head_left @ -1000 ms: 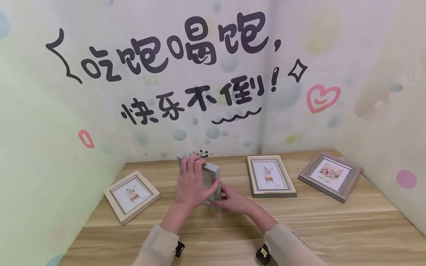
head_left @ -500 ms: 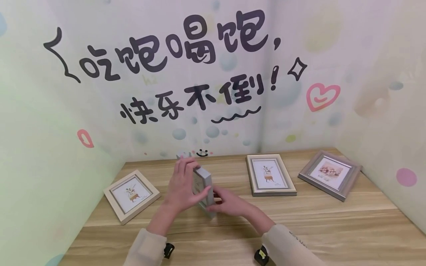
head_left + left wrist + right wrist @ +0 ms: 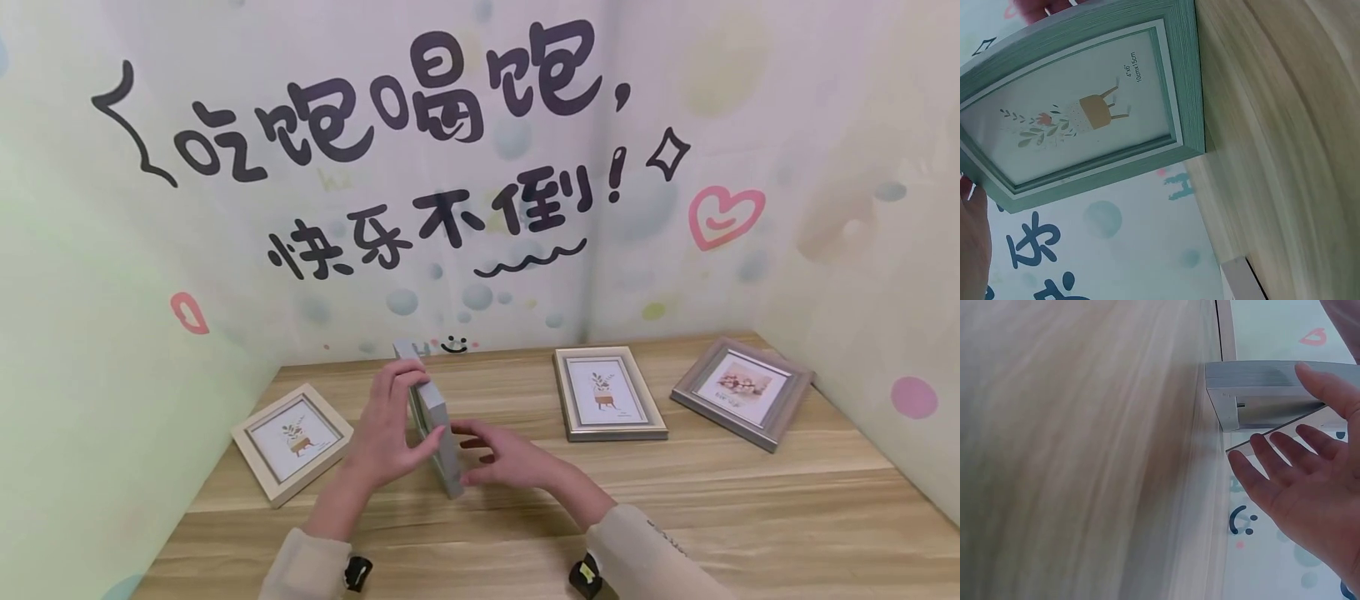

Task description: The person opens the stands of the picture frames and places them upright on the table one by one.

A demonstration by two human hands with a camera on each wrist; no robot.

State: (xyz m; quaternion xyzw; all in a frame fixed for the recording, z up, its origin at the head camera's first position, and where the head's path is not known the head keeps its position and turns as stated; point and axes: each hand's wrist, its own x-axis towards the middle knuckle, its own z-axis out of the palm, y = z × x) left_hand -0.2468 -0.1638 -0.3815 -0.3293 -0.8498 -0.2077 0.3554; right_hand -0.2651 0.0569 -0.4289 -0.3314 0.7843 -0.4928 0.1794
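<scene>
Grey-green wooden picture frame stands on edge on the wooden surface, gripped by left hand; right hand flat-fingered behind its stand. It may tip if released.

This looks like a staged display booth rather than a home: a wooden table sits in a corner of pastel printed walls with cartoon lettering, with sample picture frames laid out.

Bright, even, soft light with faint shadows; head view bends at its edges; both wrist views smear the tabletop.
</scene>
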